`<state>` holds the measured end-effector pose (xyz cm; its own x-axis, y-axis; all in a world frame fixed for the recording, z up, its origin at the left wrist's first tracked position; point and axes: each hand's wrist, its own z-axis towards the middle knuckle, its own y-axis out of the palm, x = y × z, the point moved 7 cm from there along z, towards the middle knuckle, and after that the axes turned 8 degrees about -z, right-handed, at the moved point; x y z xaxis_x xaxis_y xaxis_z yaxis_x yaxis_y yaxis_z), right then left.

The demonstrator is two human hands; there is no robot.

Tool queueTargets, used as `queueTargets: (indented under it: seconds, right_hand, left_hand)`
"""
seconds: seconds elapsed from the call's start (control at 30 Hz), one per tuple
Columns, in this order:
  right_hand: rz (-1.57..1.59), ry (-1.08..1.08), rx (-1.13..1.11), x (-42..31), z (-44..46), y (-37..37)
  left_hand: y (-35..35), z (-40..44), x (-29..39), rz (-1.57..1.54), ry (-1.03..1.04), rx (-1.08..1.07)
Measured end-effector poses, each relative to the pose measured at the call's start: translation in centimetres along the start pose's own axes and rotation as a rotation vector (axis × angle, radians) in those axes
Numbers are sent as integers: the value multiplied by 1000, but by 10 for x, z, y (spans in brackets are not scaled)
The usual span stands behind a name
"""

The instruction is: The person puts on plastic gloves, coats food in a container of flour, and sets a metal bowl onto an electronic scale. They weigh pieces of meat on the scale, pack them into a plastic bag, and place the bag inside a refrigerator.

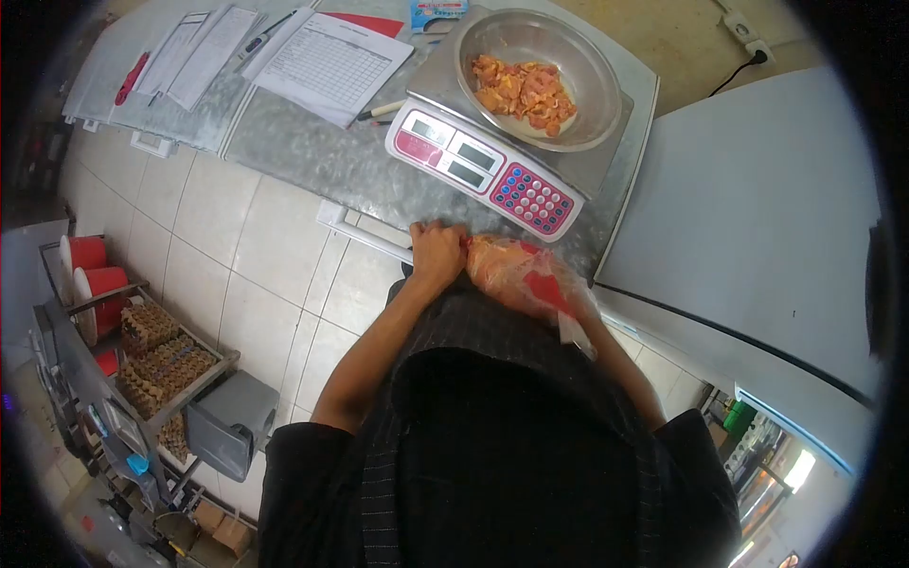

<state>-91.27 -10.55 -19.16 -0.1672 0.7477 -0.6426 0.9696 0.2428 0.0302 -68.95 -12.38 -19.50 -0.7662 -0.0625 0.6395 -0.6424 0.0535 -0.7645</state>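
My left hand [439, 254] is at the front edge of the metal worktop, its fingers closed on the gathered end of a clear plastic bag [507, 272]. The bag has red print, and orange-pink contents that look like raw meat show through it. My right forearm reaches the bag's other end, where the plastic covers my right hand and hides its fingers. Behind the bag stands a digital scale [488, 170] with a pink keypad. On its platform rests a round steel bowl [592, 80] holding pieces of raw, orange-tinted meat [521, 93].
Left of the scale lie printed sheets [327, 66], a marker [383, 111] and a red box cutter [133, 79]. A white appliance [748, 208] adjoins the worktop on the right. Egg trays [166, 355] and red buckets [99, 284] occupy a rack at lower left.
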Motion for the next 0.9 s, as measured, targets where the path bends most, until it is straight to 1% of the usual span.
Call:
queueTargets:
  seconds: [0.07,0.17,0.2,0.23,0.27,0.3,0.37,0.4,0.43,0.5,0.53,0.6,0.63,0.7,0.73,0.77,0.8,0.87,0.9]
  right_hand:
    - [-102,-130,-49,-15,-15,13]
    - [-252,-332,-97,-33,-35,26]
    - [-246,-323,-83,-32,-35,27]
    - [-39,-213,-68,-27,-30,25]
    - [169,-107,-53,-21,-26,24]
    - [179,-107,-41,-21,-23,22]
    - [-114,-288,-24,-25,-16,23]
    - [-270,-373,-22,-26,-12,25]
    - [-429,-451,-28,-26,-12,29]
    - [-586,-534,-49,-41,-14,42]
    - [-854,-697,31,-60,-23,46]
    - [-1122,-849,111,-86,-33,60]
    - [-1151,-760,105,-91,-24,64]
    - [-1188,-675,99,-95,-18,70]
    - [-1184,-527,78,-90,-12,70]
    - [-1179,-383,58,-86,-5,68]
    - [-1189,-387,50,-87,-5,67]
    - [-802,-188,-38,-64,-9,51]
    - [-804,-175,-46,-54,-5,45]
  left_hand:
    - [3,0,-3,18,-6,-34]
    - [8,5,-2,40,-3,-20]
    - [6,6,-1,43,9,2]
    - [3,7,0,46,22,26]
    - [3,7,0,22,12,-33]
    - [-3,5,3,21,23,-43]
    - [-20,-5,7,-347,32,-62]
    - [-24,-5,15,-524,13,-251]
    - [-22,-7,15,-526,3,-256]
    - [-18,-5,12,-710,-49,-285]
    - [-17,-1,13,-705,-53,-288]
    - [-16,4,20,-748,-63,-281]
    - [-14,5,16,-750,-65,-283]
    - [5,5,1,-811,-148,-372]
    - [12,4,-4,-814,-149,-365]
    - [16,5,-9,-943,-217,-325]
    - [21,6,-13,-1076,-288,-283]
    - [25,6,-9,-1044,-284,-263]
    - [24,5,-6,-1000,-267,-260]
